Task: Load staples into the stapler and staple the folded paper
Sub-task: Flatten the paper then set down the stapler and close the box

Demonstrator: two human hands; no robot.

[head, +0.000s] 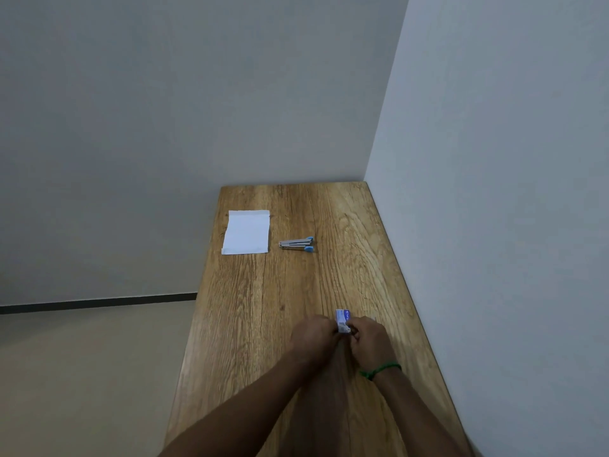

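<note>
Little done so far: left hand (311, 338) and right hand (367, 338) both pinching the small staple box (343, 319) over the table (329, 285), seemingly opening it, with stapler (296, 244) and folded paper (246, 231) lying untouched, near each other, farther back; loading and stapling yet to come.
</note>
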